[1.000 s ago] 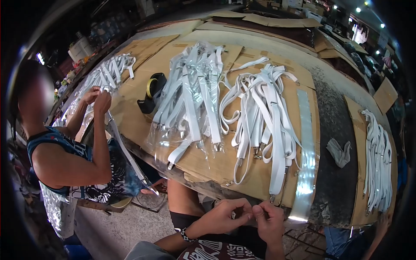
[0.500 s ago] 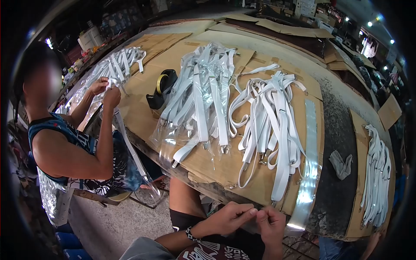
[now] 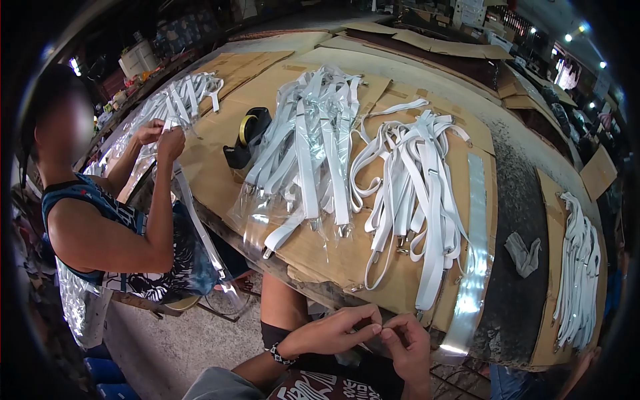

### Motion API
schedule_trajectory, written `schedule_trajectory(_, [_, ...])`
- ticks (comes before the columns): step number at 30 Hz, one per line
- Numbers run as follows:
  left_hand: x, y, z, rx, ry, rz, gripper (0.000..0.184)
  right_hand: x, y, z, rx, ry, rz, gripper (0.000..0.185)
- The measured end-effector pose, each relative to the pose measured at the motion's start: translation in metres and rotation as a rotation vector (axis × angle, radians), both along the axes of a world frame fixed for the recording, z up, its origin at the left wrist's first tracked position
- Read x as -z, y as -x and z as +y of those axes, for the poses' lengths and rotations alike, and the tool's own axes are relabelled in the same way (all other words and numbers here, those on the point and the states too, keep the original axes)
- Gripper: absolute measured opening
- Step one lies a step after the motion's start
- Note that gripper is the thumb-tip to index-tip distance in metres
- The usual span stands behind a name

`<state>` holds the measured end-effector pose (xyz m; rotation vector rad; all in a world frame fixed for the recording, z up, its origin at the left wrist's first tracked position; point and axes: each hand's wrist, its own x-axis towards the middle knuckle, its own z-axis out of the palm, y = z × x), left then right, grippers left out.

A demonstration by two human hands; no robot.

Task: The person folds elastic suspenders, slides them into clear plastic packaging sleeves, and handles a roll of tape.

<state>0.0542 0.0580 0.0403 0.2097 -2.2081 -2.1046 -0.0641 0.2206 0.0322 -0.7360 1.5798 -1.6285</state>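
My left hand [image 3: 339, 331] and my right hand [image 3: 407, 343] meet fingertip to fingertip in front of the table's near edge. Both are pinched closed; whatever they hold, if anything, is too small to make out. Beyond them lies a pile of white elastic straps with metal clips [image 3: 427, 180]. A clear plastic sleeve [image 3: 472, 267] lies flat to its right, its near end close to my right hand. Left of the loose straps is a heap of white straps in clear plastic [image 3: 310, 147], beside a black tape dispenser [image 3: 248, 137] with a yellow core.
A person [image 3: 110, 227] sits at the left, both hands on a bagged strap. More bagged straps [image 3: 180, 97] lie beyond. At the right, white straps [image 3: 579, 273] rest on cardboard, near a crumpled plastic piece [image 3: 523, 254]. Cardboard [image 3: 267, 90] covers much of the table.
The view has turned, shifting the table's contents right and slightly down in the picture. My hands stay together, with small finger movements. The other person's hands have moved slightly.
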Motion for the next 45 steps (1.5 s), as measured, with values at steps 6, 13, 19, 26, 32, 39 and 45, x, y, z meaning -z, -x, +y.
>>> schedule_trajectory(6, [0.006, 0.0, 0.01, -0.034, 0.0, 0.035, 0.023, 0.001, 0.004, 0.007, -0.051, -0.09, 0.105, 0.024])
schedule_trajectory(13, [0.011, -0.001, 0.009, -0.023, -0.073, -0.004, 0.025, 0.004, -0.004, 0.005, -0.018, -0.013, 0.031, 0.026])
schedule_trajectory(19, [0.01, 0.0, 0.012, -0.175, -0.059, 0.039, 0.015, 0.001, -0.001, -0.001, 0.037, -0.029, 0.109, 0.013])
schedule_trajectory(26, [0.011, 0.003, 0.023, -0.223, -0.068, 0.0, 0.011, -0.006, 0.002, -0.003, 0.067, -0.042, 0.194, 0.021])
schedule_trajectory(32, [0.025, 0.001, 0.027, -0.246, -0.147, -0.032, 0.01, -0.003, -0.001, -0.004, 0.019, -0.047, 0.144, 0.031])
schedule_trajectory(39, [0.019, 0.007, 0.025, -0.304, -0.326, -0.004, 0.006, 0.008, 0.001, 0.0, 0.031, 0.067, 0.029, 0.012])
schedule_trajectory(45, [0.021, 0.007, 0.025, -0.305, -0.325, 0.021, 0.005, 0.009, -0.001, 0.0, 0.066, 0.084, -0.071, 0.02])
